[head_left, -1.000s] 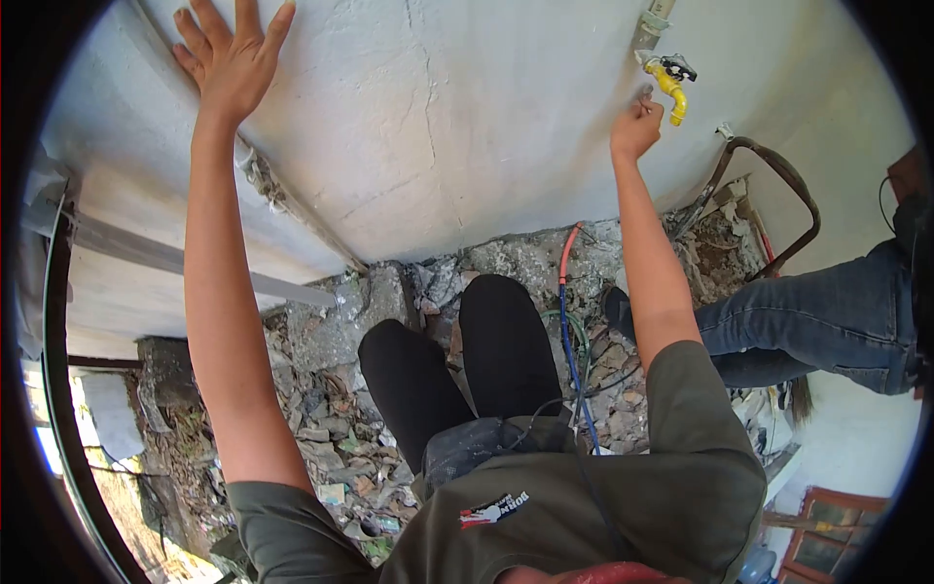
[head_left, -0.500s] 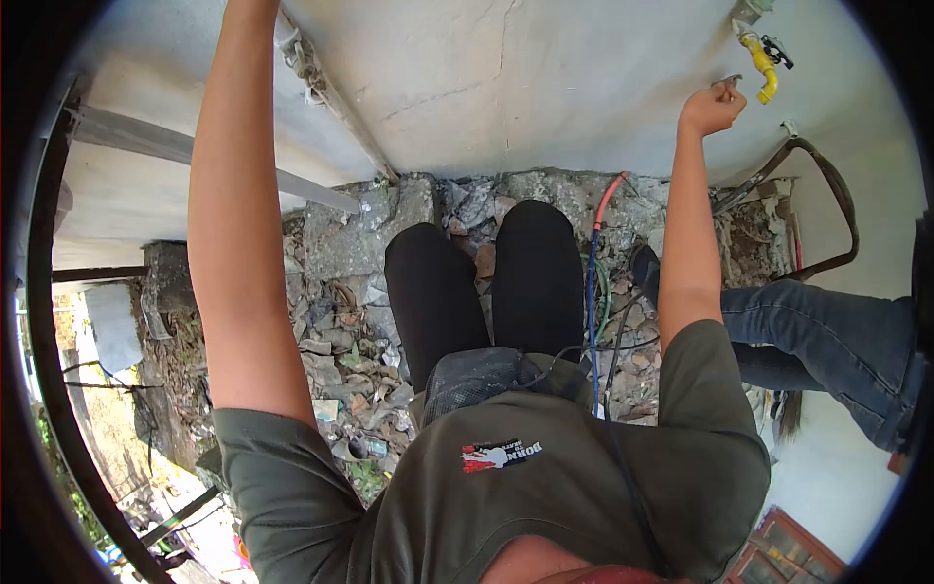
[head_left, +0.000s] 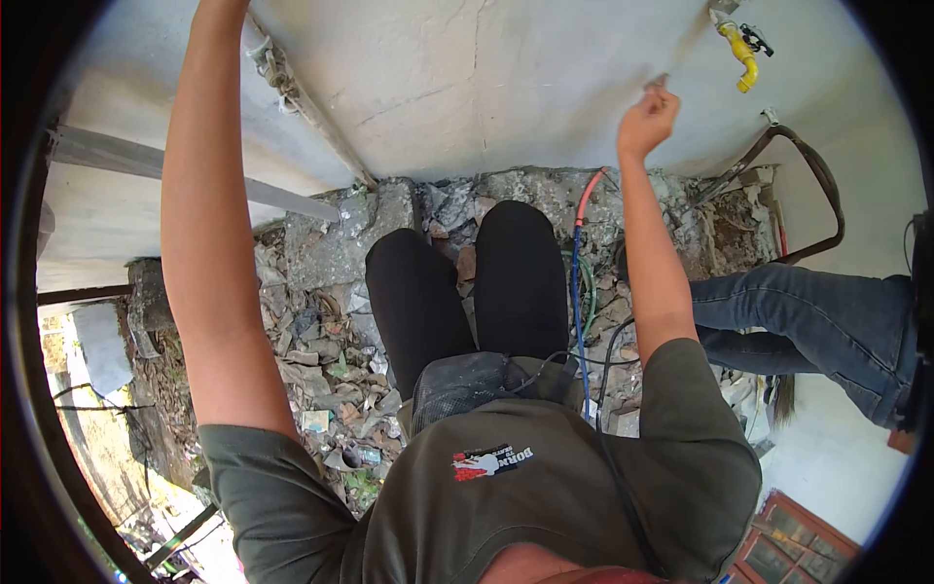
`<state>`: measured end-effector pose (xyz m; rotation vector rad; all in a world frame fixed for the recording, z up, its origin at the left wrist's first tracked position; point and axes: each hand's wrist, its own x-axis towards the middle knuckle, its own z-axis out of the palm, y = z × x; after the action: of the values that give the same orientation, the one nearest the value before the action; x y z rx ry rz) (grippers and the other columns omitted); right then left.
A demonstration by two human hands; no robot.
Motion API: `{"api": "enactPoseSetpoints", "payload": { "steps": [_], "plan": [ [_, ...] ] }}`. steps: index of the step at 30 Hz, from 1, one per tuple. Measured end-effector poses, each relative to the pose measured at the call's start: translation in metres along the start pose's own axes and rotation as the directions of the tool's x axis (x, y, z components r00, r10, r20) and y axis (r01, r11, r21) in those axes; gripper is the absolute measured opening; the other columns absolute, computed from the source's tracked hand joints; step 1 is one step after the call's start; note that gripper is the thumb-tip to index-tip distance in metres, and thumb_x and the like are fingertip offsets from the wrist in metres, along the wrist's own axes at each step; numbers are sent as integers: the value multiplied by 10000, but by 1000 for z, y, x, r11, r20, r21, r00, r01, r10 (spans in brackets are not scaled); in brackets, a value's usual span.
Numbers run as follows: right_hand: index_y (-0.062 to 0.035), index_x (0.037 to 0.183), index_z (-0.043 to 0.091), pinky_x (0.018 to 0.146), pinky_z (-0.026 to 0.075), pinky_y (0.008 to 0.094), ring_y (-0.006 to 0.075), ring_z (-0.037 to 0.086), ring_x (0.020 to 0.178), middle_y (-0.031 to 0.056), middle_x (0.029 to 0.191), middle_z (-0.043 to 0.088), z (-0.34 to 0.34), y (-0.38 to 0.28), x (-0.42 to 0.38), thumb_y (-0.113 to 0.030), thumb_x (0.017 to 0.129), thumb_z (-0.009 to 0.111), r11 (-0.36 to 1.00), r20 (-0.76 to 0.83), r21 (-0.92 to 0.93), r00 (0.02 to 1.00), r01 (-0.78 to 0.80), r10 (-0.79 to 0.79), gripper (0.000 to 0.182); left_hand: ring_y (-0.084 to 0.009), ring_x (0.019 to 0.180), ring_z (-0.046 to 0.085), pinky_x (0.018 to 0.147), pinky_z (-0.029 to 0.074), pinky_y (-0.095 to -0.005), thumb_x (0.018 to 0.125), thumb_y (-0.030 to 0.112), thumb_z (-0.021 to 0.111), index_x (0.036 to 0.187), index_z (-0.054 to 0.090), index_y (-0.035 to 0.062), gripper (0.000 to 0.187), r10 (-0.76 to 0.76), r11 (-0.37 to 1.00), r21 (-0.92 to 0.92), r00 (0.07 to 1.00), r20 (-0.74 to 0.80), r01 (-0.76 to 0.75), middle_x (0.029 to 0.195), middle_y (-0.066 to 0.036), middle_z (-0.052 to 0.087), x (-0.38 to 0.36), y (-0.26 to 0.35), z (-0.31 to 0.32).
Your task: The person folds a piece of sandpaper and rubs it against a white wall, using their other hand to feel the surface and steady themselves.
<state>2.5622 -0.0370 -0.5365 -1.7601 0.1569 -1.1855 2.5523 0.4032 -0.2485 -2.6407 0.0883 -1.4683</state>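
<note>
Head view: small piece [head_left: 662, 80] pinched at the tips of curled, pressed-together fingers of the right hand [head_left: 647, 125], close to the pale wall [head_left: 555, 92]; cannot tell whether touching it. Left hand beyond the frame, so cannot tell its fingers' state. Rightward, yellow tap [head_left: 742, 59] and another person's jeans [head_left: 798, 307]; below, broken rubble [head_left: 316, 365]. Piece greyish, thin, blurred.
</note>
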Motion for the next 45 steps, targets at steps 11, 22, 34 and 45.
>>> {"api": "enactPoseSetpoints", "payload": {
  "steps": [11, 22, 34, 45],
  "plan": [
    [-20, 1081, 543, 871, 569, 446, 398, 706, 1062, 264, 1215, 689, 71, -58, 6, 15, 966, 523, 990, -153, 44, 978, -135, 141, 123, -353, 1522, -276, 1222, -104, -584, 1034, 670, 291, 1640, -31, 338, 762, -26, 997, 73, 999, -31, 28, 1661, -94, -306, -5, 5, 1],
    [4, 1026, 555, 802, 556, 414, 356, 723, 915, 240, 1040, 729, 16, -17, 107, 5, 948, 526, 998, -203, -63, 979, -6, -7, 83, -352, 1524, -270, 1220, -105, -590, 1037, 668, 278, 1642, -24, 328, 757, -11, 997, 73, 999, -43, 14, 1663, -93, -300, -5, 6, 0],
    [-5, 1137, 567, 974, 554, 438, 406, 620, 1215, 222, 1296, 659, 34, -112, 36, 16, 974, 558, 873, 101, 140, 871, 467, -481, 164, -348, 1527, -264, 1222, -97, -595, 1040, 650, 306, 1646, 1, 320, 754, -28, 995, 98, 999, -18, 30, 1671, -83, -285, -9, 5, -3],
    [55, 1401, 524, 1115, 471, 460, 418, 619, 1212, 215, 1278, 667, 35, -52, 38, 75, 916, 604, 675, 318, -103, 667, 731, -674, 491, -383, 1531, -238, 1222, -72, -599, 1035, 624, 373, 1651, 24, 294, 781, -77, 997, 12, 990, 121, 76, 1673, -132, -265, -4, 9, -12]
  ]
}}
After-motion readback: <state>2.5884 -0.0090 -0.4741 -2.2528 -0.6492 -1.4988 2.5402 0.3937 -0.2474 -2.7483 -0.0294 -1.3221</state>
